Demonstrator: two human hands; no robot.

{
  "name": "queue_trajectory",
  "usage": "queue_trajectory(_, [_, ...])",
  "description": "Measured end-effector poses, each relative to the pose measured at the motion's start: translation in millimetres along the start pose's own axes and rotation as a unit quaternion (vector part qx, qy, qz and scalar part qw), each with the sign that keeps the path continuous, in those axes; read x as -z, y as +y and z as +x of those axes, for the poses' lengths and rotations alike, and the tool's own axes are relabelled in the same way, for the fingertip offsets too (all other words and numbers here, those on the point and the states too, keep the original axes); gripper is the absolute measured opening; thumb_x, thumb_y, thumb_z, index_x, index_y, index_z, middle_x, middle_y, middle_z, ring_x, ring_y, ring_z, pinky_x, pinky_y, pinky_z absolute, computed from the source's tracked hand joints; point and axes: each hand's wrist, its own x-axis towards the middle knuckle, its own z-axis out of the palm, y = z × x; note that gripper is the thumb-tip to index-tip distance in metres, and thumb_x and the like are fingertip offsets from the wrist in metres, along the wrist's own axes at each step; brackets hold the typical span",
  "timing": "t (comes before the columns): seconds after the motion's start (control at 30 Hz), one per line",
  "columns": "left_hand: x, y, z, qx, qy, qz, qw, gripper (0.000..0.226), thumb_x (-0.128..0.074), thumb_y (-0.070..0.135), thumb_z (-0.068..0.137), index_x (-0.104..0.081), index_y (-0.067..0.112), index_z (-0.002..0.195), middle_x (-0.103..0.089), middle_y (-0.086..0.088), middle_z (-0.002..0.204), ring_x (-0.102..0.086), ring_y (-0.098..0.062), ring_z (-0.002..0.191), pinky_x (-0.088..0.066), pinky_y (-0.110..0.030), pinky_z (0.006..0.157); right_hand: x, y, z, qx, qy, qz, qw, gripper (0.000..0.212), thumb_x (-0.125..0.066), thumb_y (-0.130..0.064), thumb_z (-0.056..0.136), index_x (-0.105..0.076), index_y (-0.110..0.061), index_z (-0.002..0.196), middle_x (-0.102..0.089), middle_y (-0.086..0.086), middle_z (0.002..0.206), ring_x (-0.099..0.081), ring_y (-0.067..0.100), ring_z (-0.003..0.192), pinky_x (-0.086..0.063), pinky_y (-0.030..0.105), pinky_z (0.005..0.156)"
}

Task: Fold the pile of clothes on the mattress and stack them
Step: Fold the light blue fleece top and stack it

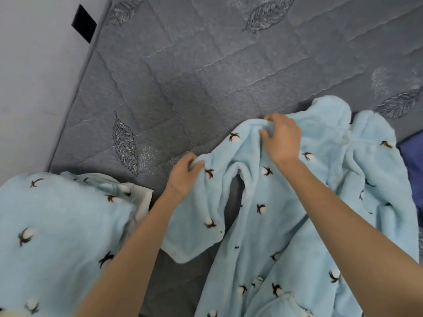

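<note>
Wall (27,88): pale grey, plain, filled the upper left of the view and ran diagonally down along the left edge of the mattress (206,65).
Wall plate (84,23): black, rectangular, flat on the wall near the top, just beside the mattress edge; its face was too dark to read.
Blue fabric (412,161): dark blue, at the right edge, mostly cut off; its kind could not be told.

A plain pale wall (29,88) fills the left of the frame. A small black plate (84,23) sits on it at the upper left, near the grey mattress (206,65).
</note>
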Motion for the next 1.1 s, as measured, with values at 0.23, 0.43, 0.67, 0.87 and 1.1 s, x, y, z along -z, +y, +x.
queue_trajectory(0.23, [2,43,19,-0.12,-0.017,-0.033,0.992,0.017,-0.059,0.013,0.091,-0.052,0.009,0.077,-0.041,0.004,0.063,-0.035,-0.006,0.06,-0.033,-0.015,0.057,-6,-40,-12,0.248,-0.189,0.038,0.949,0.066,-0.065,-0.021,0.086,-0.037,-0.025,0.145,-0.04,-0.002,0.148,-0.018,0.023,0.145,0.002,0.043,0.117])
queue_trajectory(0.43, [23,45,19,-0.099,-0.041,-0.014,0.994,0.018,-0.067,0.023,0.087,-0.055,0.014,0.079,-0.05,0.001,0.067,-0.043,-0.009,0.063,-0.037,-0.019,0.06,3,-52,-2,0.216,-0.198,0.108,0.95,0.006,-0.06,-0.011,0.085,-0.06,-0.014,0.08,-0.057,-0.002,0.071,-0.051,0.018,0.073,-0.039,0.041,0.097])
queue_trajectory(0.67, [56,35,33,0.052,-0.198,0.134,0.97,0.011,-0.064,0.025,0.09,-0.06,0.015,0.094,-0.061,0.004,0.079,-0.059,-0.018,0.076,-0.045,-0.024,0.061,46,-43,23,0.013,-0.054,0.174,0.983,0.008,-0.056,-0.008,0.087,-0.064,-0.008,0.088,-0.061,0.003,0.076,-0.051,0.013,0.07,-0.038,0.022,0.065])
queue_trajectory(0.87, [81,62,32,-0.015,-0.074,-0.007,0.997,0.03,-0.059,0.026,0.093,-0.058,-0.004,0.096,-0.058,-0.011,0.087,-0.051,-0.016,0.077,-0.042,-0.031,0.071,37,-47,10,0.035,-0.052,0.142,0.988,0.031,-0.067,-0.014,0.086,-0.064,-0.011,0.117,-0.06,0.009,0.116,-0.052,0.025,0.112,-0.032,0.02,0.096])
queue_trajectory(1.1, [56,103,24,-0.034,-0.051,-0.117,0.991,0.022,-0.056,0.02,0.095,-0.059,-0.002,0.097,-0.057,-0.011,0.086,-0.052,-0.018,0.08,-0.048,-0.037,0.073,44,-93,-53,-0.025,-0.045,0.333,0.941,0.03,-0.067,-0.033,0.088,-0.065,-0.02,0.115,-0.056,-0.003,0.125,-0.047,0.009,0.12,-0.035,0.032,0.108])
